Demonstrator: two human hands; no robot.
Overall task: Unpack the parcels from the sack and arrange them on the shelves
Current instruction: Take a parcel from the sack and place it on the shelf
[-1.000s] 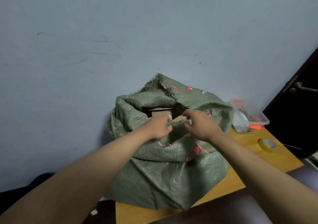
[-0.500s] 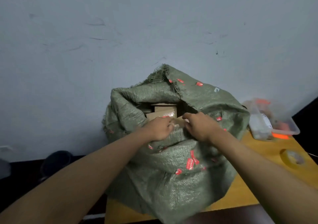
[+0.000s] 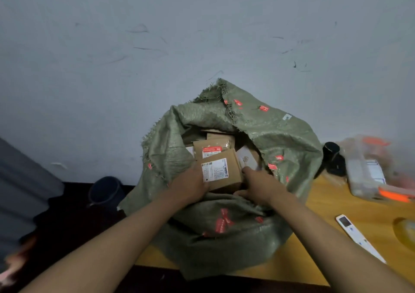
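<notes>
A green woven sack point(image 3: 280, 139) with red marks stands open on a wooden table point(image 3: 332, 205) against the wall. Several brown cardboard parcels show in its mouth. The nearest parcel point(image 3: 221, 171) carries a white label. My left hand point(image 3: 190, 186) grips its left side. My right hand point(image 3: 258, 186) holds its right side at the sack's pulled-down front rim; its fingertips are hidden. A second labelled parcel point(image 3: 212, 150) lies just behind, and a pale box point(image 3: 247, 160) sits to the right. No shelves are in view.
Right of the sack the table holds a black round object point(image 3: 332, 151), a clear plastic container point(image 3: 370, 173) with orange parts, a white remote point(image 3: 357, 236) and a tape roll point(image 3: 406, 229). A dark bin point(image 3: 105, 191) stands on the floor at left.
The sack's front rim has come down, exposing the parcels. Both hands have moved from the rim onto the nearest parcel. The view has shifted so more of the table's right side shows.
</notes>
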